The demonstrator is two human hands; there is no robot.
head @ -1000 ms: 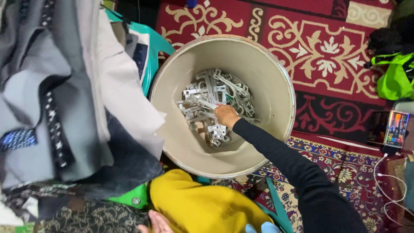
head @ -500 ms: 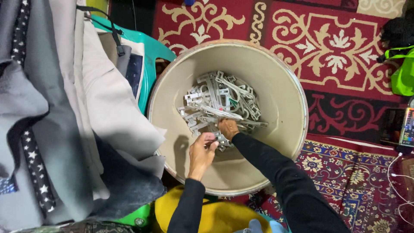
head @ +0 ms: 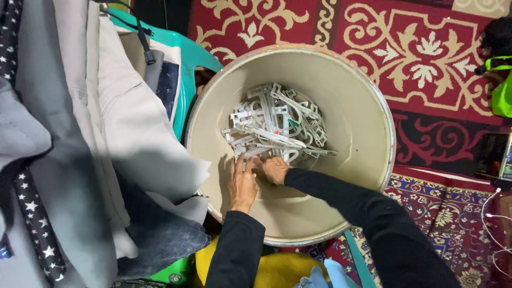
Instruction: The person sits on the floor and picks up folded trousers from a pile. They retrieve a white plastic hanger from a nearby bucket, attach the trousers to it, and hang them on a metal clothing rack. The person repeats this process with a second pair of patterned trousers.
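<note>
- Both my hands are down inside the big round beige plastic bucket point(head: 368, 122), which stands on the red patterned carpet point(head: 426, 58).
- The heap of white plastic clothes hangers point(head: 274, 128) lies on the bucket's floor, on the far-left part of it, all tangled together.
- My left hand point(head: 242, 184) lies flat, palm down, on the bucket's floor at the near edge of the heap. Its fingers point(head: 238, 164) are loosely spread and the tips touch the nearest hangers; it isn't pinching anything.
- My right hand point(head: 274, 169) is just beside the left one, also at the near edge of the heap. Its fingers are curled in and mostly hidden under the hangers, so I can't tell if they've really got hold of one.
- Both arms are in black long sleeves point(head: 368, 213), coming in over the bucket's near rim.
- Left of the bucket hangs a bunch of grey and off-white clothes point(head: 80, 149), one strip of it dark with white stars point(head: 32, 213).
- A teal plastic chair point(head: 194, 56) pokes out between those clothes and the bucket's left rim.
- Just near of the bucket, under my arms, there's something yellow point(head: 277, 269).
- Well off to the right of the bucket sits a neon green bag point(head: 501, 93), and a white cable point(head: 493, 218) lies on the carpet near the right edge.
</note>
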